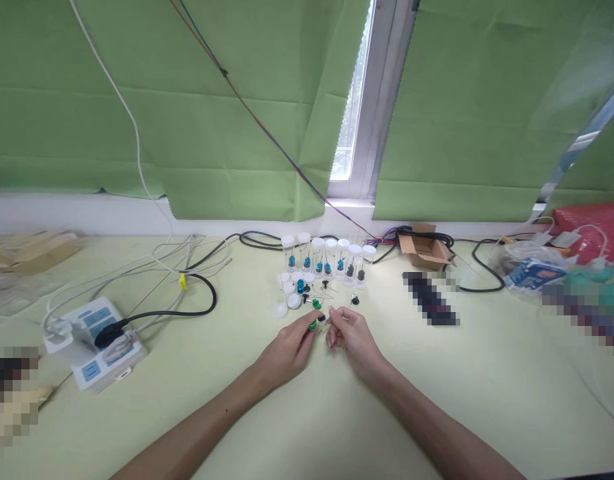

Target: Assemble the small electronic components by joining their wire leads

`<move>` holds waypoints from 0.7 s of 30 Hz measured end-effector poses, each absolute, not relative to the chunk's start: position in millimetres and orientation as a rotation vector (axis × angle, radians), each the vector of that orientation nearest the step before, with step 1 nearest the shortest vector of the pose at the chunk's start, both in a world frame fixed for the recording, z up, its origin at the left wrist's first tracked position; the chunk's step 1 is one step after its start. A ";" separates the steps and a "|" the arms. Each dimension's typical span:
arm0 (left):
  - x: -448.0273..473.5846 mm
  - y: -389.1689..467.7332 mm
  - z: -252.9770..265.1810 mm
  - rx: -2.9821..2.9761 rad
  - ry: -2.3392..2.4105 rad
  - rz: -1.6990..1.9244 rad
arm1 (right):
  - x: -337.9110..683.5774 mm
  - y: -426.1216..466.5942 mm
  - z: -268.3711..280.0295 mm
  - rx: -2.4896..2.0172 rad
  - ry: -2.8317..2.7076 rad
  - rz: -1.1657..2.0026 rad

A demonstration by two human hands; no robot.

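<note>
Near the middle of the table my left hand [291, 347] is closed, with a small green part [313, 325] pinched at its fingertips. A small black piece [321, 318] shows between the two hands; which fingers touch it is hard to tell. Facing it, my right hand [351, 337] has its thumb and forefinger pressed together, and what they hold is too small to make out. Just beyond the fingertips lies another green part [317, 304]. Black parts with thin metal legs [355, 300] and blue parts [300, 286] lie loose nearby.
A row of clear tubes with white caps [331, 257] stands behind the hands, holding blue or dark parts. Loose white caps [293, 302] lie at front left. A white power strip [104, 340] with cables is at left; an opened cardboard box [425, 252] sits back right.
</note>
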State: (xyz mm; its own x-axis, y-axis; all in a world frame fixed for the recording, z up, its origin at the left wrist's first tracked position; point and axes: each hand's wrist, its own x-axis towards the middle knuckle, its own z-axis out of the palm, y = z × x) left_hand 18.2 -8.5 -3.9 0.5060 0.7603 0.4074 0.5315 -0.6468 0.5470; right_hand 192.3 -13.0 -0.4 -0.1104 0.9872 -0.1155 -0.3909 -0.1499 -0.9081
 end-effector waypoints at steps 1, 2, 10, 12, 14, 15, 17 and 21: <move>18.2 -8.5 -3.9 2.402 1.079 0.904 | 192.4 -13.1 -0.6 -0.971 -0.905 1.519; 18.2 -8.5 -4.1 2.403 1.081 0.905 | 192.4 -13.3 -0.7 -0.987 -0.920 1.506; 17.8 -8.4 -4.8 2.409 1.088 0.912 | 192.6 -13.6 0.5 -1.013 -0.988 1.444; 18.2 -8.3 -4.6 2.408 1.093 0.910 | 192.7 -12.9 0.6 -1.014 -0.984 1.446; 18.4 -8.4 -4.4 2.403 1.092 0.909 | 192.8 -12.5 1.0 -1.015 -0.982 1.447; 18.5 -8.5 -4.4 2.400 1.092 0.908 | 193.0 -12.5 1.3 -1.011 -0.980 1.451; 18.5 -8.6 -4.5 2.396 1.094 0.912 | 193.2 -12.8 1.8 -1.001 -0.971 1.468; 18.1 -8.5 -5.0 2.397 1.092 0.923 | 193.6 -13.3 2.8 -0.968 -0.924 1.504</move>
State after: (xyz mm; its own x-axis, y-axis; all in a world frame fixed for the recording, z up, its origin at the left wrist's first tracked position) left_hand 18.1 -8.5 -5.0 0.4909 0.7652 0.4166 0.5378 -0.6423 0.5461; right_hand 193.6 -13.3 2.8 -0.0981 0.9903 -0.0987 -0.3600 -0.1278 -0.9242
